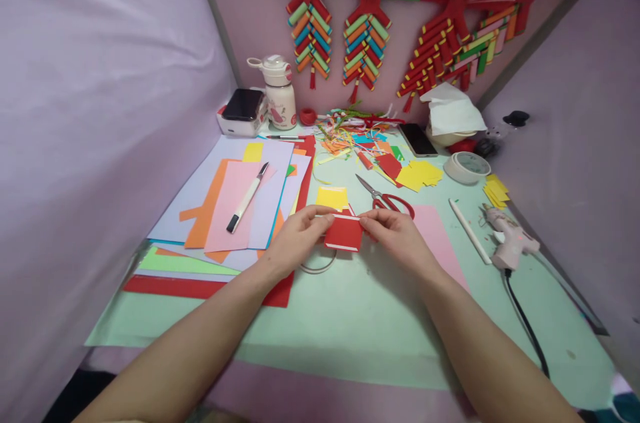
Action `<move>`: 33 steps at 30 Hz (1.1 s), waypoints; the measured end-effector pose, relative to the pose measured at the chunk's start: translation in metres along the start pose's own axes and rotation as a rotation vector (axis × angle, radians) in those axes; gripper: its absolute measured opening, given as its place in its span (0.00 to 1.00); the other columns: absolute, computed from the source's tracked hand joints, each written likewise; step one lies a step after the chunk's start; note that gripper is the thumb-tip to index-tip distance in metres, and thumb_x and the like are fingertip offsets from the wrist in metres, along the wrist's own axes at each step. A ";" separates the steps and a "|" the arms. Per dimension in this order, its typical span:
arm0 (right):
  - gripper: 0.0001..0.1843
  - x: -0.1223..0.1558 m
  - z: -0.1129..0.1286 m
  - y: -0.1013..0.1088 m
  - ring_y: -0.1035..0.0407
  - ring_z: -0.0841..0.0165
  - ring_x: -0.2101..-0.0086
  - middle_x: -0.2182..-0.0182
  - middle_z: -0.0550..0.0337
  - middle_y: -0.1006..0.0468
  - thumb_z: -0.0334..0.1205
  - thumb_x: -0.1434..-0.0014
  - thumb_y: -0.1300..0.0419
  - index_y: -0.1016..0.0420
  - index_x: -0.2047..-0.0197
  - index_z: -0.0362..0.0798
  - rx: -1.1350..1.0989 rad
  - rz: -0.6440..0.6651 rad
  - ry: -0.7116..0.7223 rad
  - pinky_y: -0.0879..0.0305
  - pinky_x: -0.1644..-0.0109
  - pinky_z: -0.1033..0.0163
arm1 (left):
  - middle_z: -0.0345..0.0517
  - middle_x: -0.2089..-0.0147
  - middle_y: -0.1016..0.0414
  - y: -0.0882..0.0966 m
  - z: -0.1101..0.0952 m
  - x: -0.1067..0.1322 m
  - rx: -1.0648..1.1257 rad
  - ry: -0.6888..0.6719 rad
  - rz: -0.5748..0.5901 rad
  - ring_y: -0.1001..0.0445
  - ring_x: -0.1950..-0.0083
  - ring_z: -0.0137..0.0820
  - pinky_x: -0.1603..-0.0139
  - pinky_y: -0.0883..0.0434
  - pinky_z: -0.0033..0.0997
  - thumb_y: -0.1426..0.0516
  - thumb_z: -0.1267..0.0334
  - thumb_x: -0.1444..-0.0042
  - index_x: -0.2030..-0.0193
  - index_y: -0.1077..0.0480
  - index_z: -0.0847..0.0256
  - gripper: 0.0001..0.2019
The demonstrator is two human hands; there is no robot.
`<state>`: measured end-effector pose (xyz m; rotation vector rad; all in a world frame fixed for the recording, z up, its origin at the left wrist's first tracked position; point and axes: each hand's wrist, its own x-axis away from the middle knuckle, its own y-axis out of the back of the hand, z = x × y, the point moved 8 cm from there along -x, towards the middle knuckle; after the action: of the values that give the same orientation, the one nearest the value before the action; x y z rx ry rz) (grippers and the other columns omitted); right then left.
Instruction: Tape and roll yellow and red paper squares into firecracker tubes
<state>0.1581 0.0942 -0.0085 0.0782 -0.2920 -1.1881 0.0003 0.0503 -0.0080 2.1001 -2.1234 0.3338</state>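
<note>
Between my two hands is a small red paper piece (343, 234) with white strips along its top and bottom edges. My left hand (304, 231) pinches its upper left corner, and my right hand (389, 230) pinches the upper right. Just behind it lie yellow paper squares (331, 197). Red-handled scissors (383, 196) rest open-bladed beyond my right hand. A thin ring-shaped loop (320, 270) shows on the table below the red piece, partly hidden by my left hand. A sheet of pink paper (440, 236) lies under and beside my right wrist.
Stacked coloured paper (200, 210) with a utility knife (247, 197) on top covers the left side. A glue gun (513, 240), white pen (470, 231) and tape roll (467, 168) lie right. At the back stand a bottle (281, 100), paper scraps (345, 133) and a phone (418, 140).
</note>
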 end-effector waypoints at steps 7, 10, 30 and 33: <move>0.13 -0.002 -0.007 -0.004 0.39 0.73 0.75 0.75 0.62 0.29 0.46 0.45 0.43 0.25 0.64 0.45 0.019 0.049 -0.007 0.44 0.72 0.68 | 0.43 0.67 0.23 0.007 0.009 -0.004 -0.023 0.007 -0.067 0.27 0.68 0.30 0.65 0.32 0.29 0.40 0.54 0.51 0.67 0.27 0.63 0.13; 0.11 -0.003 -0.007 -0.001 0.36 0.72 0.74 0.74 0.61 0.27 0.42 0.44 0.46 0.25 0.65 0.46 0.071 0.034 0.017 0.42 0.71 0.67 | 0.43 0.68 0.23 0.010 0.009 -0.004 -0.023 0.005 -0.090 0.28 0.69 0.29 0.65 0.33 0.28 0.41 0.55 0.51 0.67 0.27 0.63 0.12; 0.07 0.023 0.037 -0.029 0.31 0.67 0.63 0.65 0.57 0.25 0.38 0.40 0.44 0.25 0.62 0.52 0.324 0.192 0.550 0.34 0.59 0.61 | 0.33 0.78 0.45 -0.020 0.028 0.010 0.018 0.240 0.288 0.48 0.79 0.20 0.78 0.48 0.23 0.42 0.55 0.53 0.72 0.32 0.62 0.12; 0.07 0.022 0.036 -0.030 0.31 0.66 0.63 0.65 0.57 0.25 0.39 0.39 0.45 0.25 0.62 0.51 0.339 0.207 0.520 0.34 0.59 0.60 | 0.32 0.80 0.47 -0.019 0.027 0.010 0.014 0.225 0.279 0.49 0.79 0.20 0.78 0.49 0.23 0.42 0.55 0.52 0.71 0.32 0.62 0.11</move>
<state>0.1288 0.0657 0.0233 0.6283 -0.0363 -0.8664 0.0209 0.0342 -0.0308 1.6785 -2.2775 0.5868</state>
